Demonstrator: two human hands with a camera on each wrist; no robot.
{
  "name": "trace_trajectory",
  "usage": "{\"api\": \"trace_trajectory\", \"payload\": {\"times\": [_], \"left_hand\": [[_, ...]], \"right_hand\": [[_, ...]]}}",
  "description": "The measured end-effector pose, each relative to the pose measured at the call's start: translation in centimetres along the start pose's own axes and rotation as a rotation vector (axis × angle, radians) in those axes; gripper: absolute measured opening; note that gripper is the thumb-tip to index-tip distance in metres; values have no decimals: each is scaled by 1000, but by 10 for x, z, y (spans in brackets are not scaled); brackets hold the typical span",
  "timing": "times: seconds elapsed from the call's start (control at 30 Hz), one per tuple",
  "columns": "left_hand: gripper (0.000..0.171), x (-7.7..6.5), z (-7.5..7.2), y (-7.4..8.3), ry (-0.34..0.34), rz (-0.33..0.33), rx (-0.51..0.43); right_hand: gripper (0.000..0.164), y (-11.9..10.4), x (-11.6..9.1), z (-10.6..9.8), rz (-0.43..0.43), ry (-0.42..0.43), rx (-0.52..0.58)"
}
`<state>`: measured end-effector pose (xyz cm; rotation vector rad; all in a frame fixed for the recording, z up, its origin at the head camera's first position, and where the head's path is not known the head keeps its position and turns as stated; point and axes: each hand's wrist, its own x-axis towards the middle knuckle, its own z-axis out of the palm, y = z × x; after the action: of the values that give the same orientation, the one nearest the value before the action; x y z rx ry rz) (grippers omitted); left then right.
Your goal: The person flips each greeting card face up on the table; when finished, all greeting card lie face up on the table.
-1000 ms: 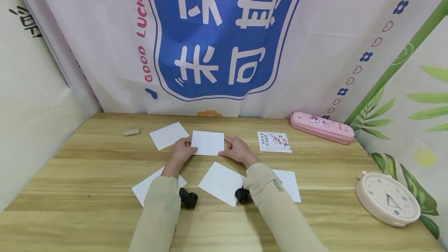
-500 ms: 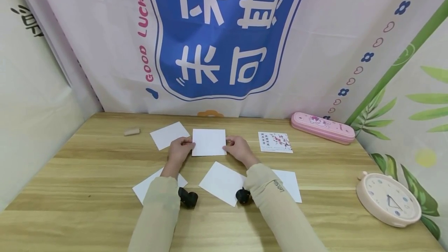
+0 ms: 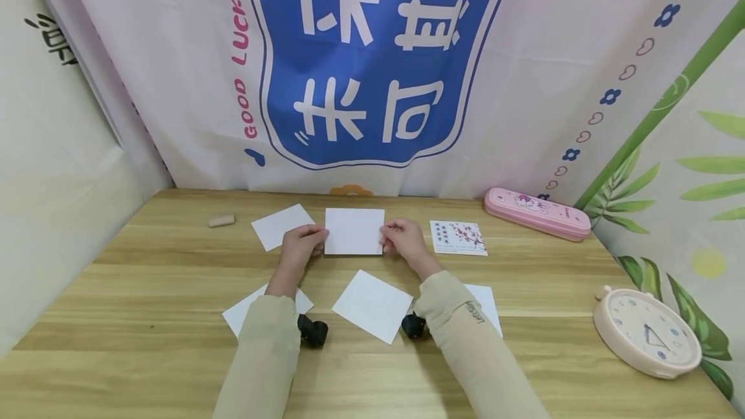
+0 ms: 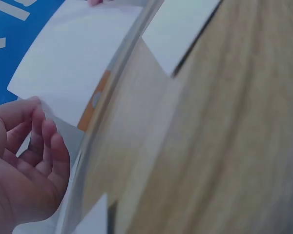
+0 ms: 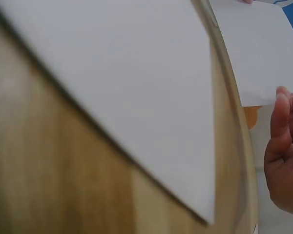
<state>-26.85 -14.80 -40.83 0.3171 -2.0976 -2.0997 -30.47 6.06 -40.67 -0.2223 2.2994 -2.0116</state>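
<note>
Two sets of fingers (image 4: 61, 156) (image 5: 281, 117) pinch white card (image 3: 354, 231); clock (image 3: 647, 333): head view only.

1. Table (image 3: 145, 354): light wood-grain top, streaked lengthwise.
2. Back cloth (image 3: 524, 96): pale, faintly creased; blue panel (image 3: 378, 60) bearing white characters (image 3: 330, 110); pink "GOOD LUCK" lettering (image 3: 240, 70) beside it, on the left.
3. Left wall covering (image 3: 52, 141): cream, black characters (image 3: 55, 41) above.
4. Right wall covering (image 3: 663, 231): pale, printed green leaves (image 3: 718, 162).
5. Light: soft, even.
</note>
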Motion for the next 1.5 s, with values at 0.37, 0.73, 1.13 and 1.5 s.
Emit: {"api": "trace_trajectory", "payload": {"times": [0.37, 0.73, 1.13, 1.5], "left_hand": [[35, -6, 0, 19, -221, -120, -253], [42, -13, 6, 25, -167, -134, -178], [33, 15, 15, -28, -63, 94, -191], [51, -8, 13, 15, -291, -22, 61]], "right_hand": [[34, -11, -5, -10, 151, -45, 363], [35, -16, -14, -12, 135, 33, 421], [35, -4, -15, -7, 69, 115, 230], [63, -7, -18, -18, 72, -80, -46]]}}
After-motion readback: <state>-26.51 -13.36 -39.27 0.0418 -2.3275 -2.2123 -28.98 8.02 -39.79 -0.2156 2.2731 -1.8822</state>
